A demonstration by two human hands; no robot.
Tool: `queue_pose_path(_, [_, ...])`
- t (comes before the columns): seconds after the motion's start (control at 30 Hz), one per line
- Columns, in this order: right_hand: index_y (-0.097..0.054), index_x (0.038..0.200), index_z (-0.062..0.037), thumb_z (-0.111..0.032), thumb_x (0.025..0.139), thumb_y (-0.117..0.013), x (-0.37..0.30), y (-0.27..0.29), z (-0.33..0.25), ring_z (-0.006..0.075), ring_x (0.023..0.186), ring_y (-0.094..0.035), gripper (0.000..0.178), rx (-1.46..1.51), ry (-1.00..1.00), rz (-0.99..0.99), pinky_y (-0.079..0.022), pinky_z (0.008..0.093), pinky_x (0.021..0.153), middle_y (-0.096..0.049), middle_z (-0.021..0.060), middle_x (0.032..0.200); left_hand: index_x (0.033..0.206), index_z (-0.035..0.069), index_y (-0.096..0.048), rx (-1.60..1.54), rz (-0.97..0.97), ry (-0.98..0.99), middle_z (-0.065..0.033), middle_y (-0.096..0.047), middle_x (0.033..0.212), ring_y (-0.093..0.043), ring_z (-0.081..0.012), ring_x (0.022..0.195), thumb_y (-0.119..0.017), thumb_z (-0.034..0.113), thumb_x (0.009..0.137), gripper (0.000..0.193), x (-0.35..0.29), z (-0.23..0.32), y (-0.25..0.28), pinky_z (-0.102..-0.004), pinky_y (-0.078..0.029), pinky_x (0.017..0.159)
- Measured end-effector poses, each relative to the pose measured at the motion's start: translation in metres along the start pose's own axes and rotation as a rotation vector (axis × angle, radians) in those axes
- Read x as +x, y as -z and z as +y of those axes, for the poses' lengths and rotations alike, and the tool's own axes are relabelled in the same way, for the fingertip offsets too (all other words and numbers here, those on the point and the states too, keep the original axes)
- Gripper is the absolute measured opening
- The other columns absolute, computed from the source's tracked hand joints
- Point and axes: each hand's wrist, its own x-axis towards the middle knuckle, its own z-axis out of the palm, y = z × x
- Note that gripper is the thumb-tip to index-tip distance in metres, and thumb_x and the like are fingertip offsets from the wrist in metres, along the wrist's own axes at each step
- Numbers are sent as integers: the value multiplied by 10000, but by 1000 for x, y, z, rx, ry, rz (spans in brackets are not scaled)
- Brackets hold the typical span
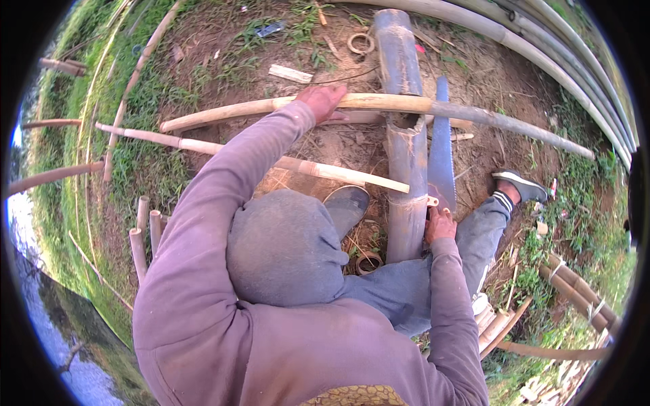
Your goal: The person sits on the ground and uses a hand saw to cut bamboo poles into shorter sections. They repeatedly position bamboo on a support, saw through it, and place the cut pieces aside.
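You are working over bare dirt ground [514,88] patched with grass, where a thick bamboo trunk [403,101], long bamboo poles [542,51], two cut bamboo rings [360,43] and scattered offcuts [290,73] are lying.

A long pale bamboo pole [379,103] lies crosswise over a thick grey upright bamboo trunk [405,169], with a grey-bladed handsaw [441,152] standing just right of the trunk.

no packages, labels, signs or screens clearly visible anywhere
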Motion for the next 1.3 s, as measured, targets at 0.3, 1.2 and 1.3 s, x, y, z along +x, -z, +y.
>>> queue_pose_path(0.3, [-670,1284,-164,-296,980,-679,-5,-23,10,325,1363,-555,332,28,59,58,-439,598,1044,-608,114,1394,1196,155,-602,-7,101,23,-134,-742,1188,-733,-384,1112,-537,450,1064,330,-12,-4,5,-548,-565,943])
queue_pose_path(1.2, [-646,1356,-161,-209,991,-617,-1,-18,10,327,1394,-544,369,22,36,5,-435,613,1090,-578,67,1475,1057,155,-639,116,528,-136,-90,-686,1033,-733,-294,1036,-587,195,982,100,-10,-15,-18,-444,-623,817])
queue_pose_path(1.3, [-646,1359,-164,-220,993,-619,-1,-21,10,329,1399,-540,371,20,37,17,-430,620,1092,-577,69,1478,1067,159,-645,112,532,-131,-90,-686,1034,-725,-297,1061,-586,188,973,115,-11,-8,-17,-448,-616,846])
